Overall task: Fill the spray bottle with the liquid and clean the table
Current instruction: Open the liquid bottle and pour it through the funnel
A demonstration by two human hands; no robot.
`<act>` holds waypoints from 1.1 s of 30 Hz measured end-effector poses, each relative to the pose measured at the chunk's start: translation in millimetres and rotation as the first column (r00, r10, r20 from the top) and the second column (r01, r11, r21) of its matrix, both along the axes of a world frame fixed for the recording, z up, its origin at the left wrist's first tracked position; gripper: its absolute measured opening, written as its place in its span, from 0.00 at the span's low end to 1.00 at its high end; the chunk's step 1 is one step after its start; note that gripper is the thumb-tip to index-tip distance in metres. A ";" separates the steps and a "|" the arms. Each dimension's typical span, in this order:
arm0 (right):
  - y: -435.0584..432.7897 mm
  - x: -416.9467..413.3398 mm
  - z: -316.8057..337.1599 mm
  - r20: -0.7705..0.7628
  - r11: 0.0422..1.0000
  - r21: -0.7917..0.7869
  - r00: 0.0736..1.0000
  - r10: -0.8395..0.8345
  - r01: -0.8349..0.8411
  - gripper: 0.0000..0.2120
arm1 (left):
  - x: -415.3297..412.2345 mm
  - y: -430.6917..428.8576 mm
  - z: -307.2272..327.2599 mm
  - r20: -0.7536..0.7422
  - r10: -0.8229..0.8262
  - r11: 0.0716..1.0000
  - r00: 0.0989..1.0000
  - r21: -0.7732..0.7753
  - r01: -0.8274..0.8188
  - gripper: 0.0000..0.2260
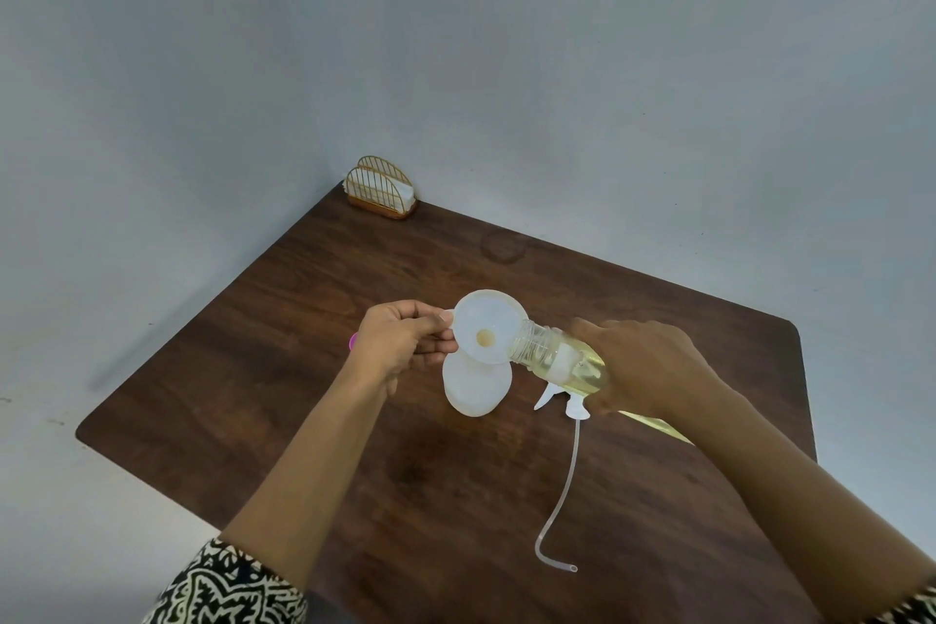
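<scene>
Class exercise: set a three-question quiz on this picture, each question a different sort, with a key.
1. True or false: the spray head is screwed onto the white bottle.
2. Which hand holds the funnel? A left, B right, C neither.
3. Fill in: the right hand tips a clear bottle of ____ liquid.
Key: 1 false, it lies on the table; 2 A, the left hand; 3 yellow.

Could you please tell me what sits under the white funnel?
A white spray bottle stands under the funnel. Its mouth is covered by the funnel, and its contents cannot be seen.
</scene>
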State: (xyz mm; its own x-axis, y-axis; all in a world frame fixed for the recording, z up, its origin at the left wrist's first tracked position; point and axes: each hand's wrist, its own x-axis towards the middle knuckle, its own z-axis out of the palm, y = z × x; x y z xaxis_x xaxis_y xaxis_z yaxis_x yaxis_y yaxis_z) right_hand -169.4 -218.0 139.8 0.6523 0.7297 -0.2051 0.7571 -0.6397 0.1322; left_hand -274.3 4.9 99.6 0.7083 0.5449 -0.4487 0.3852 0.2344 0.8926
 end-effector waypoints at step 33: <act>3.5 2.8 0.7 -0.012 1.000 0.001 1.000 0.021 -0.021 0.32 | -2.1 -0.1 1.6 -0.013 -0.003 1.000 1.000 0.024 0.003 0.03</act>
